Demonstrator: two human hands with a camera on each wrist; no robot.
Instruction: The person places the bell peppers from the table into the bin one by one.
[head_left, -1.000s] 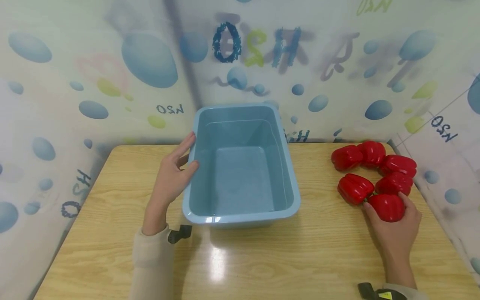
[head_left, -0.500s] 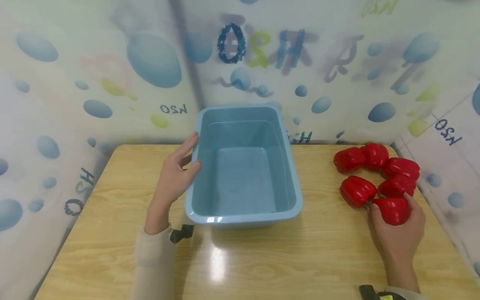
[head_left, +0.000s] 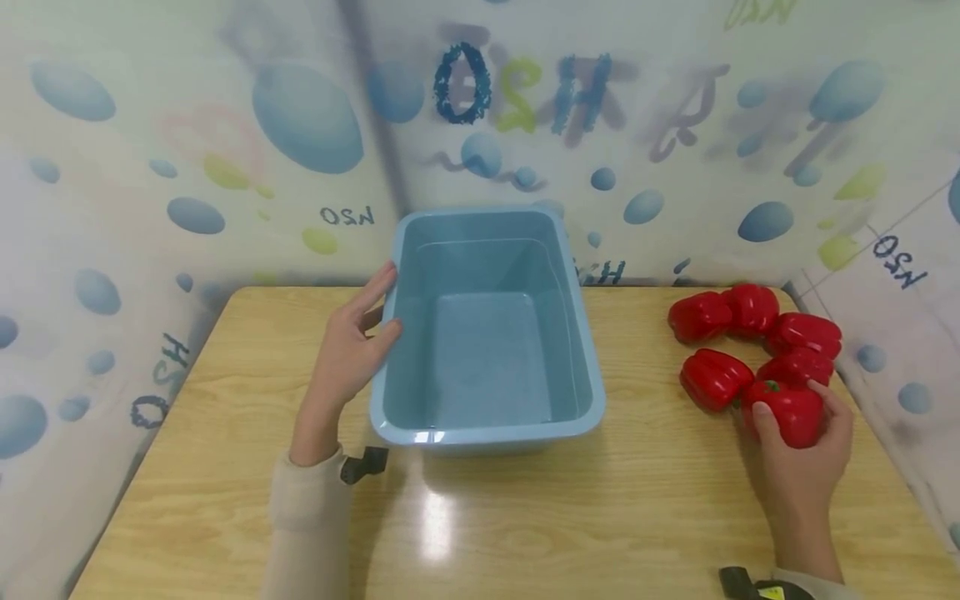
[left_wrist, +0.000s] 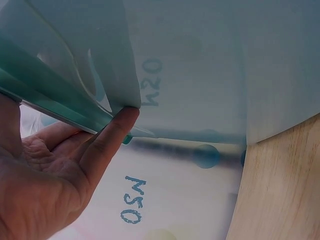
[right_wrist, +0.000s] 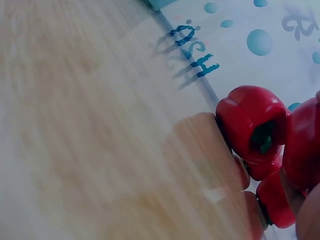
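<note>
A light blue plastic basin [head_left: 495, 435] stands mid-table, its inside bare. My left hand [head_left: 341, 354] grips its left rim, thumb over the edge and fingers along the outer side; the left wrist view shows this hand [left_wrist: 55, 185] against the basin wall [left_wrist: 50, 82]. At the right, my right hand [head_left: 808, 475] holds a red bell pepper [head_left: 791, 414] between thumb and fingers, its green stem facing up. Left of that one lies another bell pepper [head_left: 715, 380], which in the right wrist view appears near the held bell pepper [right_wrist: 303, 145].
Several more red bell peppers [head_left: 752, 311] form a curved group at the table's back right corner. The wooden table [head_left: 600, 517] meets a patterned wall [head_left: 480, 158] behind and another at the right. Black cameras [head_left: 363, 465] sit on both wrists.
My right hand has turned the bell pepper and drawn it slightly toward me and to the right, so its stem now points up. The left hand keeps its hold on the basin.
</note>
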